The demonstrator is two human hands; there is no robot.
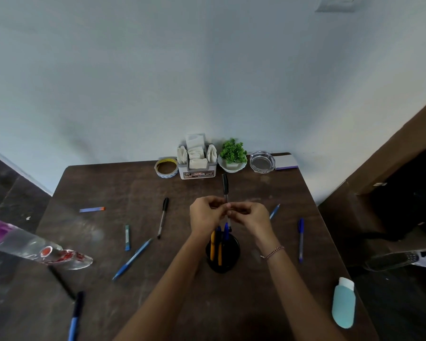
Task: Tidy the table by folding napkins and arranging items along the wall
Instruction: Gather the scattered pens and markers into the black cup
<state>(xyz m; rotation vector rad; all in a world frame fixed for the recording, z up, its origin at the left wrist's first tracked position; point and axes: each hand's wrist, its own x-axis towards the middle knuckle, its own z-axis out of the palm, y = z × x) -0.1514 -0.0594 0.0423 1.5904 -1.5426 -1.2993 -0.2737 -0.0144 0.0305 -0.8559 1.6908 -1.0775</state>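
The left hand [205, 212] and right hand [250, 214] each kept a closed grip on one black-capped pen [225, 185] above one black cup [223, 260] holding perhaps four pens [212, 244]. Five loose pens [133, 259] lay on the surface [108, 183].

**Table layout, back to front**

Along the wall [207, 82], left to right: tape roll [166, 167], napkin holder [197, 166], potted plant [232, 156], ashtray [262, 161], pad [286, 161]. Pen cup [222, 252] sits centre-front on the table [108, 183]. Left hand [205, 212] and right hand [250, 214] meet above it, pinching one pen [225, 185]. Loose pens [132, 258] lie either side of the cup. Bottle [343, 302] is at the front-right edge.
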